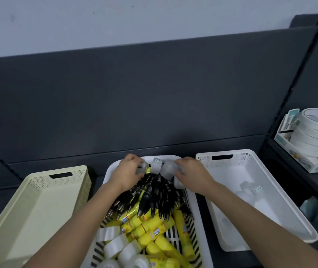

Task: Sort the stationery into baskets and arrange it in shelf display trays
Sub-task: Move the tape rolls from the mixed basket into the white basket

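Observation:
A white slatted basket (196, 225) in the middle holds black pens (154, 198), yellow glue sticks (154, 233) and clear tape rolls (121, 246). At its far end, my left hand (127, 173) is closed around a clear tape roll (141, 168). My right hand (191, 174) grips another clear tape roll (166, 169). A third roll (156, 165) stands between the two hands. To the right, a white basket (282, 190) has a few clear tape rolls (248, 187) lying in it. A cream basket (38, 190) on the left is empty.
All three baskets rest on a dark grey shelf with a dark back panel (135, 97). On the neighbouring shelf at the right, a display tray (289, 149) holds a stack of white tape rolls (315, 130). An upright shelf post (293, 89) separates the bays.

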A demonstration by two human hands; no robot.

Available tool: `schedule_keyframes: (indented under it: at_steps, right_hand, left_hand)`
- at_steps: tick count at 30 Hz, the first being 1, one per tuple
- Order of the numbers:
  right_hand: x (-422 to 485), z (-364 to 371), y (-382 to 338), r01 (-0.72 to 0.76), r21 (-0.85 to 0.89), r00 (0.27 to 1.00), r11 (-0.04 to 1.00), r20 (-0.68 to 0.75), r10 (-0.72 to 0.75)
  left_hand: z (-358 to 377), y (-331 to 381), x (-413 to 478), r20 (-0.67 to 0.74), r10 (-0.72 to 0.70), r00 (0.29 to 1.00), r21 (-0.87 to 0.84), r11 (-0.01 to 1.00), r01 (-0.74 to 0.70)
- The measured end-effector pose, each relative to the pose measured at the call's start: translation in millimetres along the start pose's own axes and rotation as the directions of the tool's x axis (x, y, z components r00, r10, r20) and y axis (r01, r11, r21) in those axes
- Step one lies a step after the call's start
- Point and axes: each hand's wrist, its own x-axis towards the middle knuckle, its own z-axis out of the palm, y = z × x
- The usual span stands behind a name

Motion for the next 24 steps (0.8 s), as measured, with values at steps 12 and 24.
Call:
schedule_keyframes:
  at_steps: [12,24]
  right_hand:
    - [13,26,-2,0.002,0.0,0.999,1.0,-0.04,-0.002]
    - [15,34,4,0.046,0.038,0.992,0.998,-0.123,-0.041]
  left_hand:
    - [17,4,22,-0.017,0.031,0.999,-0.114,0.993,-0.033]
    - [33,6,27,-0.013,0.213,0.977,0.04,0.976,-0.212]
